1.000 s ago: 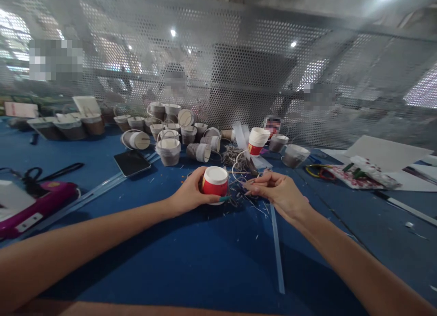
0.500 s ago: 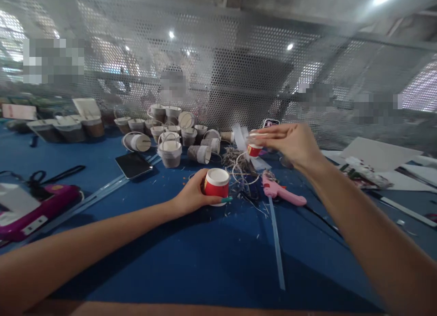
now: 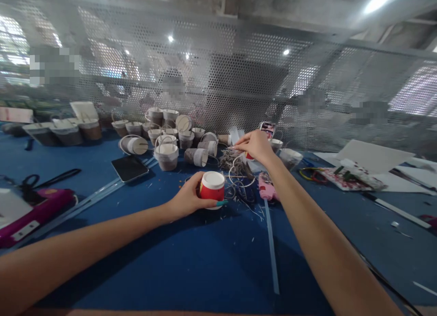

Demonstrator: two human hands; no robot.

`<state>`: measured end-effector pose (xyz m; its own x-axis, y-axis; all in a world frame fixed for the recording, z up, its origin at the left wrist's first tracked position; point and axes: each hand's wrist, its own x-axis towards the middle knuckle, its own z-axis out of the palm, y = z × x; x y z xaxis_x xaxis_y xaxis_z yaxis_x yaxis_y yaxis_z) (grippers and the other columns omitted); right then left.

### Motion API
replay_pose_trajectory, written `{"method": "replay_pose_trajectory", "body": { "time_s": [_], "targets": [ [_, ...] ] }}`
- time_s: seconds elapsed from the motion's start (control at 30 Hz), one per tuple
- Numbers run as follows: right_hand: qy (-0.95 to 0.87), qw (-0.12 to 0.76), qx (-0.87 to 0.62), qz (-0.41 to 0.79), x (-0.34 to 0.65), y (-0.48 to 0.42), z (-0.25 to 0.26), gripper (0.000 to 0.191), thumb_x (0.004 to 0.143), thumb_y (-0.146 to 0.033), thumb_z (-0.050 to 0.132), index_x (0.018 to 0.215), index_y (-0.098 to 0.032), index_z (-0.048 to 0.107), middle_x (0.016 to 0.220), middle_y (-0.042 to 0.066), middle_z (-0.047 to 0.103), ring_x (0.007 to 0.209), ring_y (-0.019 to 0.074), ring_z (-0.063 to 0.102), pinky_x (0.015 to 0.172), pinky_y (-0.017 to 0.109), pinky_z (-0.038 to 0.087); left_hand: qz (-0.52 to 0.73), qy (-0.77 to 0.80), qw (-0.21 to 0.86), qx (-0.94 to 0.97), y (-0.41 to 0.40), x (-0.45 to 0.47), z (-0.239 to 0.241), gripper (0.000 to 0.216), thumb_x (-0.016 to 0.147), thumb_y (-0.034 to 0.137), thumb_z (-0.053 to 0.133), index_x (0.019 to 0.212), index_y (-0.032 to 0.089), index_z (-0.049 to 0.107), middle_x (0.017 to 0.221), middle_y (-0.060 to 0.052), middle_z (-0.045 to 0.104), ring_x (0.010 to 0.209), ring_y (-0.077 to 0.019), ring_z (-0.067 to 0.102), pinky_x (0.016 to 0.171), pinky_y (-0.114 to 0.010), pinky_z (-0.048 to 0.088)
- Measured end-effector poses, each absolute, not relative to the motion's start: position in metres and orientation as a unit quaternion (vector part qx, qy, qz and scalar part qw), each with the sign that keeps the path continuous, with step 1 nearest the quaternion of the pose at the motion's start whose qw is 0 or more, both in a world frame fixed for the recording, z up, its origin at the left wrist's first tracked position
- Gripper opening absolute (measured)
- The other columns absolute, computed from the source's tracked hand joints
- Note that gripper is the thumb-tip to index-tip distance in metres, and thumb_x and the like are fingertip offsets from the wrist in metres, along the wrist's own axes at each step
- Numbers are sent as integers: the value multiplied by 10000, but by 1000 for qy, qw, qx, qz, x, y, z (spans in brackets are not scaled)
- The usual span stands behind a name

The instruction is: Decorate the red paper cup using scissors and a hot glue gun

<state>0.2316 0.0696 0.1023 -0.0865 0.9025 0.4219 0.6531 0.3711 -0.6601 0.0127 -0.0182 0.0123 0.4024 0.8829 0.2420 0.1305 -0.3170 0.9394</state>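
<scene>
My left hand [image 3: 186,198] is wrapped round a red paper cup [image 3: 212,190] that stands upside down on the blue table [image 3: 191,261]. My right hand [image 3: 254,145] reaches far forward over a tangle of grey strands and white wire [image 3: 235,163], its fingers pinched together at the pile; what they pinch is too small to name. A stack of red-and-white cups sits just behind that hand, mostly hidden by it. A pink glue gun [image 3: 265,187] lies under my right forearm.
Several small grey paper buckets with handles [image 3: 170,143] cluster at the back by the perforated metal screen [image 3: 218,88]. A black phone [image 3: 129,167] and a clear strip [image 3: 271,243] lie on the table. A magenta tool [image 3: 37,206] is at left, papers [image 3: 362,170] at right.
My right hand went from beside the red cup up to the cup stack, then came down to the strand pile. The left hand kept its hold on the red cup.
</scene>
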Motion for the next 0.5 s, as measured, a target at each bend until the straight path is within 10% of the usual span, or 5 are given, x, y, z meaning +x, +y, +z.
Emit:
{"method": "replay_pose_trajectory", "body": {
  "time_s": [0.5],
  "targets": [
    [-745,367,-531,168,230,79,88,163,626,-247,783,647,-107,703,543,81,688,590,231,697,633,314,562,395,373,451,708,-18,12,11,613,578,281,787,1109,171,500,1073,-64,604,1019,-235,584,941,-428,442]
  ]
}}
